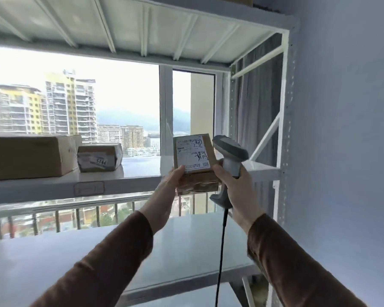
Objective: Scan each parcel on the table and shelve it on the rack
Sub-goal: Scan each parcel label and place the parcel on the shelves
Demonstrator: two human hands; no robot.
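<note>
The white rack [129,180] fills the frame, two shelved boxes [29,156] sitting at its left. At centre the small parcel [194,159] hangs in mid-air just before the middle shelf's edge, label towards us. The left hand [172,185] pinches its lower corner, fingers curled under; the right hand [233,185], wrapped around the scanner [230,156], props the other side. With so thin a hold, the parcel could tip and drop short of the shelf, or the trailing cable [221,251] might snag.

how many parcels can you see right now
3, perhaps more. One parcel is held in the left hand. A large box and a small taped parcel sit on the rack shelf; another box edge may hide behind the large one.
</note>
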